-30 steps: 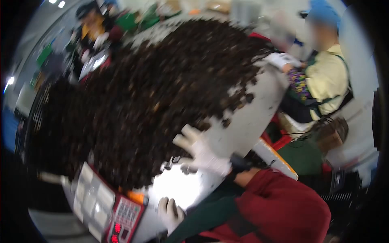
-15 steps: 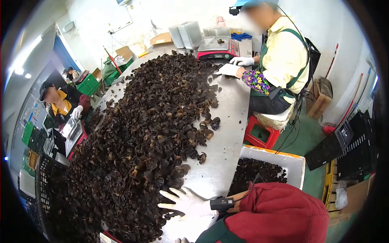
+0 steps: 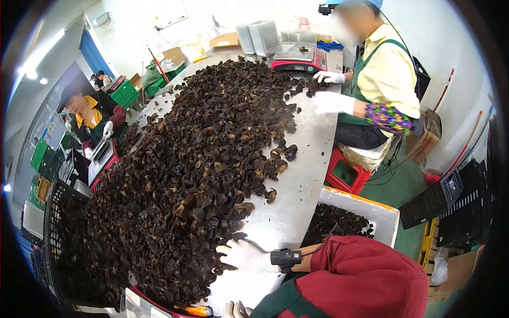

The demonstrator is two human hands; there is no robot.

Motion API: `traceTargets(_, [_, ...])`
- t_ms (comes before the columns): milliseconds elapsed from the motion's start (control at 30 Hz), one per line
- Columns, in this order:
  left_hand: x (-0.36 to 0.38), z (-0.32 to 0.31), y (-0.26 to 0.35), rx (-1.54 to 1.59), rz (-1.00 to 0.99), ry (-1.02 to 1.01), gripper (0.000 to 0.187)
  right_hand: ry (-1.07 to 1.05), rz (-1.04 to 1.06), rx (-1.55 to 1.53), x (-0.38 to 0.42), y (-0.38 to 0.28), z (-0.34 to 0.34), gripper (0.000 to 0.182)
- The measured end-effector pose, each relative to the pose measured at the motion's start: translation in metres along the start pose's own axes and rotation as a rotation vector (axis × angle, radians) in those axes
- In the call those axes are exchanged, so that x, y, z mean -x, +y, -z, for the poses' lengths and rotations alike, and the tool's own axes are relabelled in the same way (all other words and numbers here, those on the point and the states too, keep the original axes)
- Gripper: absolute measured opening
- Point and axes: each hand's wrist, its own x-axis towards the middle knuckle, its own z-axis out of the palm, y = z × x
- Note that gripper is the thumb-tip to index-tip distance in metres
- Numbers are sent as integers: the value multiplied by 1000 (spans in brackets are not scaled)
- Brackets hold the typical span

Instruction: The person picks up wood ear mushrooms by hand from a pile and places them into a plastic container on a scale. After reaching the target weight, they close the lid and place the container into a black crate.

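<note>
A large heap of dark wood ear mushrooms point(image 3: 175, 185) covers much of the metal table point(image 3: 294, 206). My right hand point(image 3: 246, 256), in a white glove with a black device point(image 3: 286, 258) strapped at the wrist, lies at the heap's near right edge. Its fingers are stretched and slightly apart, touching the mushrooms, with nothing gripped. Only the gloved fingers of my left hand point(image 3: 237, 309) show at the bottom edge, over the bright tabletop; the rest is cut off. Left of it, an orange-handled tool point(image 3: 195, 310) lies beside a red scale point(image 3: 154, 307).
Across the table a co-worker in yellow point(image 3: 389, 71) sits by a red scale point(image 3: 299, 59). Another co-worker point(image 3: 87, 116) is at the left with a scale point(image 3: 101, 161). A white foam box point(image 3: 384, 217) of mushrooms stands by my right arm; a red stool point(image 3: 347, 175) is behind it.
My right hand's fingers have drawn closer together. The view has shifted, showing more of the near scale and the orange-handled tool. The yellow-shirted co-worker's hands have moved apart.
</note>
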Motion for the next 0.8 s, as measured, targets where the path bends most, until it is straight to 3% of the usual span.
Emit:
traceTargets(100, [5,-8,-6,-1,-35,49,36,34,25,19,0,-2,5,38])
traceTargets(200, [63,-45,-59,522,549,-94,46,72,61,-30,-1,1,1,31])
traceTargets(300, [16,-21,-14,711,744,6,45,-30,20,-133,-7,5,6,30])
traceTargets(367, [16,-20,-10,663,701,18,44,19,27,-139,-10,7,8,26])
traceTargets(433, [20,-22,-11,638,680,-28,45,-21,5,-161,-11,7,14,33])
traceTargets(467, [22,-20,-7,641,691,-19,45,-23,-110,-381,-12,0,29,31])
traceTargets(500, [20,-19,-2,686,751,18,43,82,-60,-340,-13,3,22,28])
traceTargets(567, [2,-12,16,775,869,93,38,92,-92,-390,-21,-3,36,24])
traceTargets(600, [-8,-3,21,776,875,95,38,9,-209,-493,-24,-10,49,21])
traceTargets(633, [-19,9,23,402,385,83,33,46,-224,-543,-28,-10,52,20])
traceTargets(667, [-26,18,24,21,-95,62,29,192,-109,-476,-34,0,46,21])
traceTargets(700, [-22,22,22,117,14,80,23,327,9,-423,-40,8,38,21])
traceTargets(767, [-47,76,38,-63,142,83,26,250,-160,-681,-53,14,46,23])
traceTargets(800, [-56,99,33,-125,83,205,29,130,-460,-974,-65,4,69,21])
